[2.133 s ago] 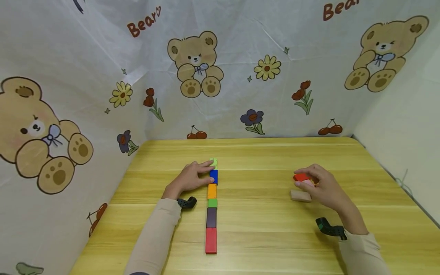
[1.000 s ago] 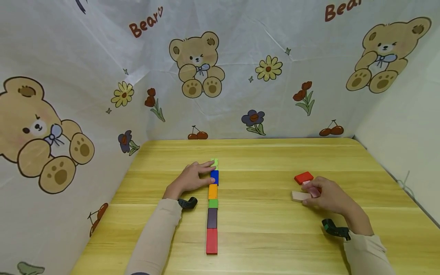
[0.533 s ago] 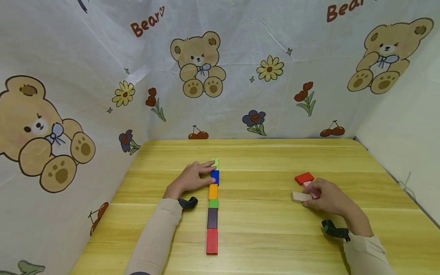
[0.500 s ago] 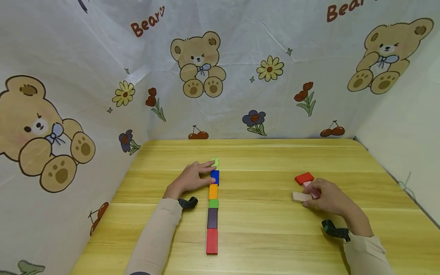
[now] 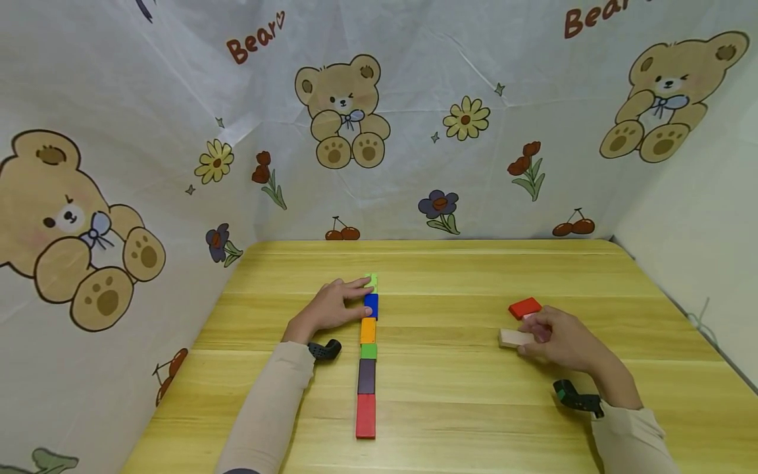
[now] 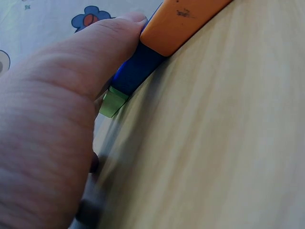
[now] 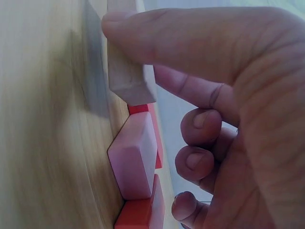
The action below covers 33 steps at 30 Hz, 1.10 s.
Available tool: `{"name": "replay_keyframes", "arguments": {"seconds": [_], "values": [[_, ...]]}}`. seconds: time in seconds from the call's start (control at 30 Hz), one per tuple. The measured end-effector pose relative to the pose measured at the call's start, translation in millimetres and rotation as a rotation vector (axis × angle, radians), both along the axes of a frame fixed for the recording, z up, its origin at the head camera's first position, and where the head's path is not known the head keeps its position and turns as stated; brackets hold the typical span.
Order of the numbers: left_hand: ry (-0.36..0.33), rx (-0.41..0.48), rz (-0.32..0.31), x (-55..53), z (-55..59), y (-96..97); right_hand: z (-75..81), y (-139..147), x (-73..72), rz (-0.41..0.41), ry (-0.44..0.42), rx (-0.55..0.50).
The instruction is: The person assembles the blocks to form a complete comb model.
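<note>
In the head view, my left hand [image 5: 324, 308] rests along the far end of a row of blocks. Its thumb touches the blue block [image 5: 371, 304] and its fingers lie on the light green block [image 5: 372, 282]. My right hand [image 5: 570, 339] pinches a plain wooden block [image 5: 512, 338] between thumb and index finger. Beneath that hand, the right wrist view has a pink block [image 7: 131, 157] and a red block [image 7: 134, 215]; the hand partly hides them in the head view. Just beyond, another red block [image 5: 524, 308] lies on the table.
The row continues towards me with an orange block [image 5: 368, 330], a green block [image 5: 369, 351], a dark purple block [image 5: 366, 376] and a red rectangular block [image 5: 366, 415]. All lie on a wood-grain table [image 5: 450, 395]. A bear-print cloth [image 5: 403, 197] hangs behind it.
My right hand has come nearer from the red and pink blocks and taken the wooden block, which has shifted slightly left. My left hand stays on the row.
</note>
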<state>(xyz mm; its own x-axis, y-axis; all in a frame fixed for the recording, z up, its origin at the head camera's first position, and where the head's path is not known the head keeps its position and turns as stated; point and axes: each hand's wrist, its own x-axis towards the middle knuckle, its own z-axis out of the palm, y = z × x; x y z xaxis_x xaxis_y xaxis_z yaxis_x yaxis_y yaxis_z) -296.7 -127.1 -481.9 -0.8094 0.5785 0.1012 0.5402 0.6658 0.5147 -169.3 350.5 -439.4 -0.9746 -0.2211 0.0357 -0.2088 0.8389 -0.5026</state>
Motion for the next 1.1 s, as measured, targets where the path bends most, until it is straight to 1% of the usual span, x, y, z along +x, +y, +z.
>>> {"name": "replay_keyframes", "arguments": {"seconds": [0.17,0.37,0.43,0.57,0.63,0.7,0.8,0.9,1.1], "values": [[0.002,0.006,-0.003,0.9,1.4,0.5,1.1,-5.9,-0.9,-0.003,0.023,-0.009],[0.004,0.004,-0.013,0.2,2.3,1.1,2.2,-18.2,-7.6,-0.024,0.074,-0.031],[0.007,0.006,-0.011,-0.3,1.8,0.8,3.9,-24.3,-11.0,-0.019,0.110,-0.048],[0.003,0.016,-0.006,-0.8,-0.6,-0.1,7.8,-38.1,-18.6,-0.013,0.208,-0.065],[-0.005,0.022,-0.004,-0.7,-1.8,-0.5,9.2,-44.5,-22.8,-0.029,0.248,-0.066],[-0.011,0.024,-0.003,-0.3,-2.6,-0.9,10.2,-50.4,-27.2,-0.045,0.270,-0.076],[-0.018,0.026,-0.005,-0.2,-2.7,-0.7,12.4,-58.9,-34.4,-0.053,0.264,-0.124],[-0.013,0.027,-0.005,-0.2,-2.3,-0.4,14.4,-68.2,-43.7,-0.041,0.248,-0.176],[-0.002,0.019,-0.004,-1.2,-2.8,0.0,10.9,-90.7,-68.0,-0.047,0.217,-0.258]]}}
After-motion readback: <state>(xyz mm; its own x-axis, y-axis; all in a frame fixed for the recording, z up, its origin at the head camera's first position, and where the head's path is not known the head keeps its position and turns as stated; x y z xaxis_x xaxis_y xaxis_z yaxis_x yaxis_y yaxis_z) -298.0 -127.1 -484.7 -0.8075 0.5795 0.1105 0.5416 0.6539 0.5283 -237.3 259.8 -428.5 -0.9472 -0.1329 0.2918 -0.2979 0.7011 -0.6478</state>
